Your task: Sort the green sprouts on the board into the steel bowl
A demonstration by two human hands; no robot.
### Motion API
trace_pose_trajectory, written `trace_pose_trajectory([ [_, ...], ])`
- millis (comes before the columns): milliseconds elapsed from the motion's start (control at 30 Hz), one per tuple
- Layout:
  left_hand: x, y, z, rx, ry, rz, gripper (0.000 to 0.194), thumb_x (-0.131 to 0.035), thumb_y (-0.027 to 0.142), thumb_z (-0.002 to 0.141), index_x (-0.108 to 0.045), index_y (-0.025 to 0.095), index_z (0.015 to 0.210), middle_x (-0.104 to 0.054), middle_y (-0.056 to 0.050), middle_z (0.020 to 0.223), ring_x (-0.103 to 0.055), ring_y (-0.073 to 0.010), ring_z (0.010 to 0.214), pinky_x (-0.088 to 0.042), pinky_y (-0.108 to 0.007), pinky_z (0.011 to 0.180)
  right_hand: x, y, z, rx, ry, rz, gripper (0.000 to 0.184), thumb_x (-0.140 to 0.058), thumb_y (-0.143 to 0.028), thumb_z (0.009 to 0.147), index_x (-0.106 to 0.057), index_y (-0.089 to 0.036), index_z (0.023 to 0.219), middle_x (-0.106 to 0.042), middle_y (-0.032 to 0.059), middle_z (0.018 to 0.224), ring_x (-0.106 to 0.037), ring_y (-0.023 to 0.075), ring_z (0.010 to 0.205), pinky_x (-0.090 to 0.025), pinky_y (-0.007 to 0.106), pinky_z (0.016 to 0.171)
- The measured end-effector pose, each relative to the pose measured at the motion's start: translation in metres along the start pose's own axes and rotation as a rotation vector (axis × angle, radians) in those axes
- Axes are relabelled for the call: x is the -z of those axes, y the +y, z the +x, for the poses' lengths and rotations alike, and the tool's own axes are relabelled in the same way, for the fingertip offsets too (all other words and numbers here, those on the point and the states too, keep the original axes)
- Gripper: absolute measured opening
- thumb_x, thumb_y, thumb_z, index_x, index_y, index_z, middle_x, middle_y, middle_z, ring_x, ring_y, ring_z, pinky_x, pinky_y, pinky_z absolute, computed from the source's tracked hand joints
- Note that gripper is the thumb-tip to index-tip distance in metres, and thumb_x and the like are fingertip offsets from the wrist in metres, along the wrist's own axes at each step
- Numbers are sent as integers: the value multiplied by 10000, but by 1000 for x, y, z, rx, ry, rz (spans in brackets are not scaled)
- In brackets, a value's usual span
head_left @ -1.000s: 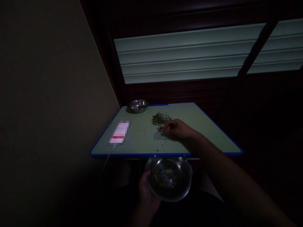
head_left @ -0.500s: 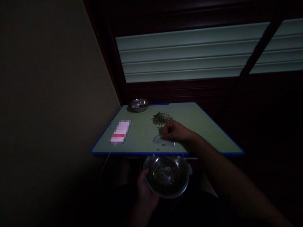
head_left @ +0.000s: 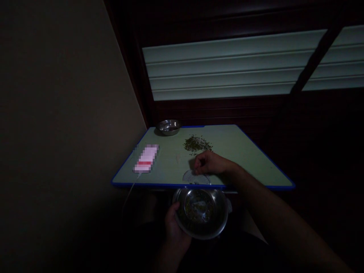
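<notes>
Clear half-disc [head_left: 190, 176] shifted nearer the front edge of the surface [head_left: 236, 142].
Right hand [head_left: 209, 162] curled, pinching half-disc's top; left hand [head_left: 176, 227] clasps steel bowl [head_left: 219, 219], thumb over rim.

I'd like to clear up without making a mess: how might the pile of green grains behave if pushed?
The pile of green grains would probably spread rather than shift as one, since its edges lie scattered. Single grains may slide or roll easily, being small and loose on the flat tabletop.
</notes>
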State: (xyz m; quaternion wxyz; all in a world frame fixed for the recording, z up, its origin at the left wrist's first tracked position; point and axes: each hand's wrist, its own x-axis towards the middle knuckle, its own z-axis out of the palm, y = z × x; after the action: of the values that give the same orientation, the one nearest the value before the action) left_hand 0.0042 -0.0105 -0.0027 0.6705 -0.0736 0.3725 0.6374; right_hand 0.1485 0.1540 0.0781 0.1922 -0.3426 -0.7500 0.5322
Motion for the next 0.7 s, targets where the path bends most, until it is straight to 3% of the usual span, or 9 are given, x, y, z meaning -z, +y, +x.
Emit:
trace_pose_trajectory([
  [467,0,0,1,-10,-12,19,201,-603,275,723,-728,129,783,-757,-107,771,-690,-260,748,-523,-439,799,1,-3,-3,-15,-58,94,281,-777,-280,568,-611,-130,738,-588,-32,570,-471,73,421,-351,213,418],
  [533,0,1,0,-9,-5,21,199,-600,274,724,-729,134,780,-758,-106,770,-692,-260,746,-524,-438,799,3,-2,-3,11,24,137,280,-763,-276,565,-600,-138,746,-580,-36,569,-466,74,439,-347,213,436],
  [700,-2,2,-3,-19,-2,13,176,-600,266,721,-724,147,757,-758,-94,752,-692,-246,724,-525,-433,805,12,3,0,160,418,116,181,-674,-273,604,-557,-154,675,-527,-40,588,-449,78,533,-360,220,519],
])
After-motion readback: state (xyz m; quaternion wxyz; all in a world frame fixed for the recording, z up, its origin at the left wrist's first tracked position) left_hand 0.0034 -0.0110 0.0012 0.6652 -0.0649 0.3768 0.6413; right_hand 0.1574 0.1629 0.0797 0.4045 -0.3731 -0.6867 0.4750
